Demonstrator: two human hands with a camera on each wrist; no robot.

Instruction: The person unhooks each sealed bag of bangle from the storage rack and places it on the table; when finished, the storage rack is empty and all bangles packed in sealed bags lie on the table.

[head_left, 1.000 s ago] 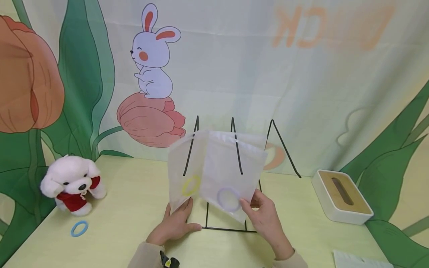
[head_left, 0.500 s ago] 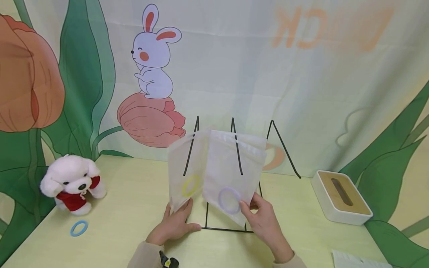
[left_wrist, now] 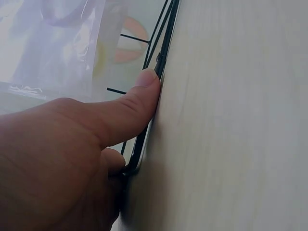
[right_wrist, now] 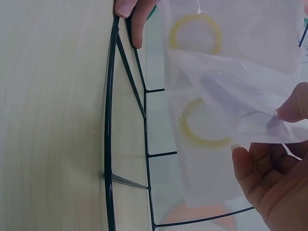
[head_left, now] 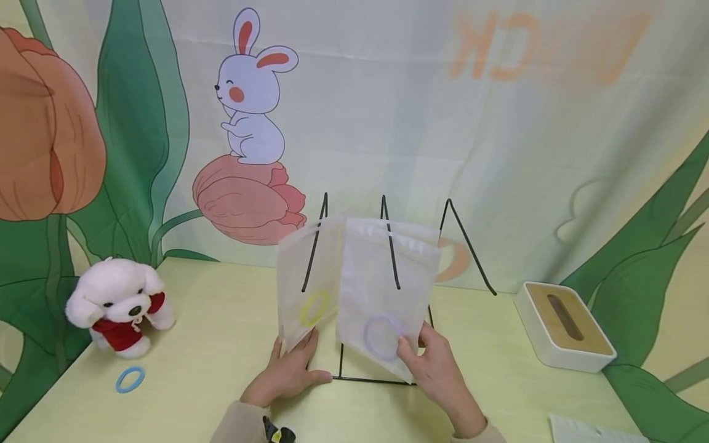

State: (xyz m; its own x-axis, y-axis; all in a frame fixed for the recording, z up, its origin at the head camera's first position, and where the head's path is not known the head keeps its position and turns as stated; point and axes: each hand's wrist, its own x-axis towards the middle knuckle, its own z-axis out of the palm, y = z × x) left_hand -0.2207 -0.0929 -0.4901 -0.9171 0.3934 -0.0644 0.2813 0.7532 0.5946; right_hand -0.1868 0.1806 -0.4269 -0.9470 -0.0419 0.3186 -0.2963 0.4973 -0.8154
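A frosted plastic bag (head_left: 388,283) with a purple ring (head_left: 366,337) showing on its lower part is pinched at its lower right edge by my right hand (head_left: 443,369). Beside it hangs a second frosted bag (head_left: 299,264) with a yellow ring (head_left: 304,315). Both bags are at a black wire rack (head_left: 371,381), whose bent wire arms cross in front of them. My left hand (head_left: 288,372) holds the rack's front left corner; in the left wrist view the thumb (left_wrist: 139,91) lies along the bar. In the right wrist view, the purple-ring bag (right_wrist: 240,96) folds between thumb and fingers.
A white toy dog (head_left: 119,301) in red sits at the left, with a blue ring (head_left: 118,383) in front of it. At the right stands a tissue box (head_left: 537,314) with a wooden lid. A white packet (head_left: 587,431) lies near the front right. A printed curtain (head_left: 360,123) hangs behind.
My right hand has drawn the purple-ring bag's lower edge slightly down and to the right. The left hand stays at the rack's corner.
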